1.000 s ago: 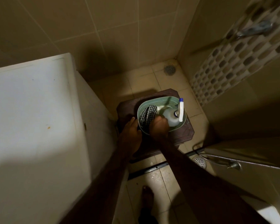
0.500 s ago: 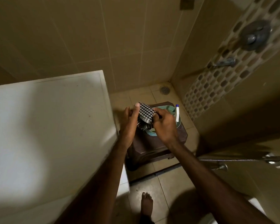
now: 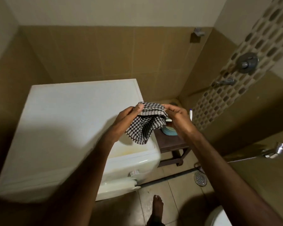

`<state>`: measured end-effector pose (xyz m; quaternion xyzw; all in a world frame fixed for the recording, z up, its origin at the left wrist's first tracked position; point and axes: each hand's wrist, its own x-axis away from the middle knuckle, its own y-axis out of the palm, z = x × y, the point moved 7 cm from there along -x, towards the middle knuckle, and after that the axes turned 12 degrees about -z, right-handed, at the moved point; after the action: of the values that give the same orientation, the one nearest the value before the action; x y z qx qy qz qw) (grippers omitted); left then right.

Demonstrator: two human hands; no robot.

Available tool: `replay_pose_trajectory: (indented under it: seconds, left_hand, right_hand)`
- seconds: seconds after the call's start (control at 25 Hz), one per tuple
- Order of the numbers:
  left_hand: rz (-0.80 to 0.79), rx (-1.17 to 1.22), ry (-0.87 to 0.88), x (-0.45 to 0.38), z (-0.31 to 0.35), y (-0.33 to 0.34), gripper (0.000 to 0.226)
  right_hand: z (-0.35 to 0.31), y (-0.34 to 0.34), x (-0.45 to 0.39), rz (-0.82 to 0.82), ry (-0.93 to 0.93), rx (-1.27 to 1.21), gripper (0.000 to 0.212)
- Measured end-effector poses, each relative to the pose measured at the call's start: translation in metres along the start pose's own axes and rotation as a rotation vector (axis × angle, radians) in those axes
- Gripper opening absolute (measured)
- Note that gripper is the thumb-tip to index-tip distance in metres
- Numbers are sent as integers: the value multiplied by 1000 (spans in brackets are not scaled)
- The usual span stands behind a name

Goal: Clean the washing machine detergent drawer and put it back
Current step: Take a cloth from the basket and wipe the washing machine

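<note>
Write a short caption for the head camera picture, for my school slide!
Both hands, left hand and right hand, hold a checked cloth above the white washing machine.

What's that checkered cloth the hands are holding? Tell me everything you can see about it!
The checkered cloth is black-and-white woven fabric with a plain striped hem along its top edge. It is held up in the air above the white washing machine. The left hand pinches one top corner, the right hand the other. The rest hangs down in loose folds.
</note>
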<state>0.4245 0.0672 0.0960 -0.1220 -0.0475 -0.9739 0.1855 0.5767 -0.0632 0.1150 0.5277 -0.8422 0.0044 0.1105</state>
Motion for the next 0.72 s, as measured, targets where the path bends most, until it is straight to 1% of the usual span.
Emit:
replay_pose_trajectory:
  seconds: [0.08, 0.12, 0.24, 0.28, 0.36, 0.44, 0.48, 0.52, 0.6, 0.64, 0.72]
  left_hand:
    - [-67, -4, -36, 30, -7, -7, 48]
    - [-70, -21, -60, 42, -13, -11, 43]
    - [34, -82, -131, 64, -37, -21, 36]
    - [80, -105, -157, 68, -47, -23, 36]
    - [135, -119, -234, 71, -66, -23, 31]
    - [118, -46, -300, 66, -84, -17, 26]
    - [100, -50, -322, 63, -91, -12, 26]
    - [82, -145, -325, 60, -95, -11, 28]
    - [50, -519, -301, 58, -97, -15, 31]
    - [27, -691, -290, 59, -99, -19, 34]
    - [-53, -879, -287, 62, -107, -30, 44]
  right_hand:
    - [11, 20, 15, 30, 36, 3, 25]
    - [17, 29, 24, 50, 52, 26, 24]
    - [39, 52, 41, 90, 16, 144, 23]
    - [46, 57, 43, 102, -14, 235, 23]
    - [58, 66, 48, 132, -67, 562, 22]
    - [68, 78, 58, 185, -117, 886, 23]
    - [73, 84, 64, 220, -151, 1011, 23]
    - [78, 90, 71, 241, -183, 1106, 22]
    - [93, 100, 78, 210, -210, 1213, 24]
    - [101, 104, 81, 182, -197, 1231, 29]
    - [117, 110, 84, 195, -178, 1227, 39]
